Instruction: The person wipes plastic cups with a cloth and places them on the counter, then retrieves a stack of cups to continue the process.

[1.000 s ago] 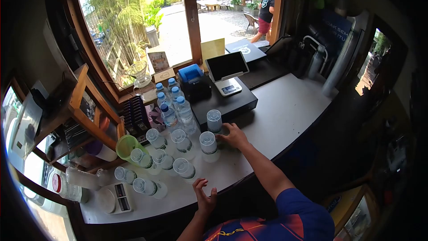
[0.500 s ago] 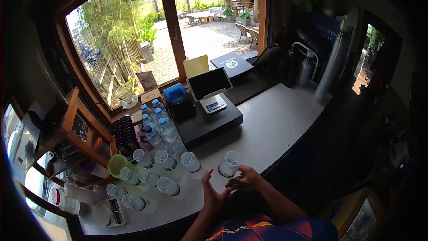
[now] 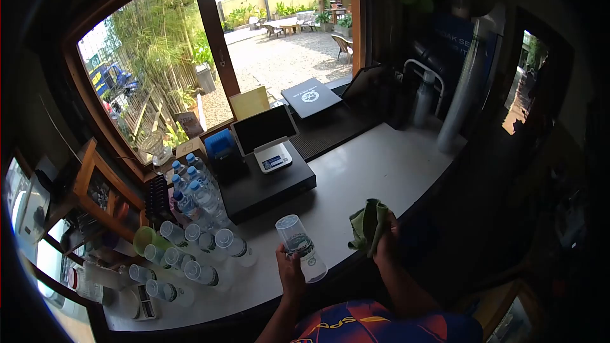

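Note:
My left hand (image 3: 291,272) is closed around the side of a clear plastic cup (image 3: 297,234) with a dark printed label. The cup leans, its closed base toward the counter's back and its wider end toward me. Off to the right, my right hand (image 3: 387,245) grips a bunched green cloth (image 3: 367,225), raised near the counter's front edge and apart from the cup. Several similar clear cups (image 3: 234,245) stand grouped left of my left hand on the white counter (image 3: 356,174). A yellow-green container (image 3: 145,237) is behind them.
Behind the cups stand several water bottles (image 3: 204,197) with blue caps. A tablet (image 3: 265,130) on a stand sits on a black box (image 3: 270,190). Tall stacked cups (image 3: 459,111) stand at the far right. A small scale (image 3: 145,303) lies at the near left.
My left hand now holds the cup that stood before me, lifted and tilted. My right hand has moved right, with the green cloth now plainly visible in it. The view has shifted right.

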### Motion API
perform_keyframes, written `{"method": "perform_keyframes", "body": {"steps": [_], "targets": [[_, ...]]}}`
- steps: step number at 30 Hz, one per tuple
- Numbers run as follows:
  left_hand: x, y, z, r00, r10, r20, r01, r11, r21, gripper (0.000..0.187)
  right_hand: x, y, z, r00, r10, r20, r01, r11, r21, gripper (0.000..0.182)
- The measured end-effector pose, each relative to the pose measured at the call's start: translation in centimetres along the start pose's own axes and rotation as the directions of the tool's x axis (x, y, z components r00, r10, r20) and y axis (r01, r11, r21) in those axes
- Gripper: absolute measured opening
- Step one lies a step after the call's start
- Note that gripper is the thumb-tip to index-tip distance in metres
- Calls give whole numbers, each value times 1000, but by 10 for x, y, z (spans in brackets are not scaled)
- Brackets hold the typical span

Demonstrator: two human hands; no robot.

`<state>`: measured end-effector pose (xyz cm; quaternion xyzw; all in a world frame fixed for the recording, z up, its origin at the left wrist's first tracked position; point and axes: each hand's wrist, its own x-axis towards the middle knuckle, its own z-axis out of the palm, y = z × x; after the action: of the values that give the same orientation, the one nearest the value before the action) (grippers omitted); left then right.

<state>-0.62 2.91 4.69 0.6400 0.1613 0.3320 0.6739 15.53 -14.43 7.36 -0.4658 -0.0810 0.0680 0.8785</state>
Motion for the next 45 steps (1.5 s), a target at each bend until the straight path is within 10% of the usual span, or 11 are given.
{"method": "perform_keyframes", "body": {"steps": [4,5,10,14,19,25,30,34,37,39,45], "targets": [[-4,13,26,999,53,0,-53,997,56,64,-52,24,39,767,179,616,55,938,-341,56],[-9,2,25,996,67,-58,-52,973,225,65,-72,40,46,765,57,641,323,828,-459,67],[-34,28,20,998,-11,55,-7,947,322,66,-48,19,69,763,145,630,152,907,-392,78],[-22,22,-9,940,-115,-322,163,979,126,54,-87,34,66,467,65,882,588,722,-365,78],[-69,38,-25,991,-66,-117,95,958,270,54,-73,39,108,606,150,781,62,970,-234,56],[-119,81,-104,823,156,-546,25,951,309,64,-189,49,144,125,11,992,626,775,-88,69],[-195,96,-154,874,170,-456,8,932,363,67,-248,42,208,369,231,900,-101,973,-209,65],[-237,130,-205,662,201,-722,-88,978,192,67,-330,51,197,-113,-24,993,665,741,94,64],[-263,163,-216,625,289,-726,-127,954,271,68,-359,52,218,-158,144,977,537,843,-37,66],[-291,139,-236,705,176,-688,-75,982,174,73,-373,47,246,94,176,980,210,959,-192,66],[-313,160,-272,671,120,-732,-175,985,2,60,-433,45,224,-179,17,984,740,661,124,64]]}}
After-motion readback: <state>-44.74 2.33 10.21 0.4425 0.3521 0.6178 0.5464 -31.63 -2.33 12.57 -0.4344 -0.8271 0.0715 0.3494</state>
